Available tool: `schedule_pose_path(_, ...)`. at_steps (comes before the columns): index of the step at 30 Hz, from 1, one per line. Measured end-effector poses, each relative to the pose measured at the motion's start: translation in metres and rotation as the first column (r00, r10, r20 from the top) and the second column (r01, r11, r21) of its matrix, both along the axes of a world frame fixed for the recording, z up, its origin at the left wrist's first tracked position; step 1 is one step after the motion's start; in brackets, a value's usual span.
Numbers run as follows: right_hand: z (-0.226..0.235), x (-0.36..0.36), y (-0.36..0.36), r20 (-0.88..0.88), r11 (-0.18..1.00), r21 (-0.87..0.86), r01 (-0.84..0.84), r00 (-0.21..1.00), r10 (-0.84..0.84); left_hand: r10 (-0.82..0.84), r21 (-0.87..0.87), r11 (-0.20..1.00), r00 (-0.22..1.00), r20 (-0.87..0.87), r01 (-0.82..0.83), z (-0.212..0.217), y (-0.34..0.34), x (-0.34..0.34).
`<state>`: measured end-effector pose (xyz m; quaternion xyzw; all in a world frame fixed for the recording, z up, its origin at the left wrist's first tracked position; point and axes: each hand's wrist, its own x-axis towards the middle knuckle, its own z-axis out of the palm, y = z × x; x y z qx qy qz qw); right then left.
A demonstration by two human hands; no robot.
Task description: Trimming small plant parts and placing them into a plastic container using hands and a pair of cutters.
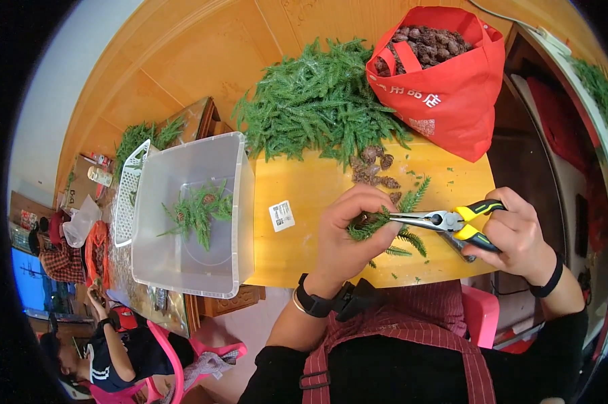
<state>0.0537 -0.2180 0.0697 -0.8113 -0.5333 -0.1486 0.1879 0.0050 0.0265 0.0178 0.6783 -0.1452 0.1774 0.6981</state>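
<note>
My left hand (pixel 354 232) is closed around a green artificial pine sprig (pixel 364 227), whose needled tips stick out on the right side of the fingers. Needle-nose pliers (pixel 469 222) with yellow and black handles are gripped in my right hand (pixel 519 236). Their jaws point left and reach the sprig beside my left fingertips; whether they bite on a stem or wire cannot be made out. Just beyond my left hand, several brown pine cones (pixel 371 168) lie on the yellow table (pixel 304 256). Green needle scraps are scattered around.
A big heap of pine sprigs (pixel 317 101) fills the table's far side, beside a red bag (pixel 445 101) of pine cones. On the left stands a clear plastic bin (pixel 243 222) holding finished-looking sprigs (pixel 199 212) with cones. A white label (pixel 282 215) lies between. Another person (pixel 125 357) sits at lower left.
</note>
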Motion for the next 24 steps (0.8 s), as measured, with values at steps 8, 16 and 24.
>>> schedule_pose_path(8,0.002,-0.004,0.002,-0.11,0.999,0.01,0.044,0.993,-0.042,0.037,0.023,0.999,0.999,-0.024,-0.036,0.002,-0.001,-0.002)
schedule_pose_path(16,0.008,0.0,-0.004,-0.05,0.998,-0.053,0.041,0.998,-0.044,0.02,0.114,0.993,0.998,-0.052,-0.014,0.004,0.007,-0.005)
schedule_pose_path(24,0.014,0.0,-0.006,0.124,0.995,-0.055,0.083,0.989,-0.076,0.09,0.396,0.895,0.953,0.29,-0.205,0.005,0.012,0.0)
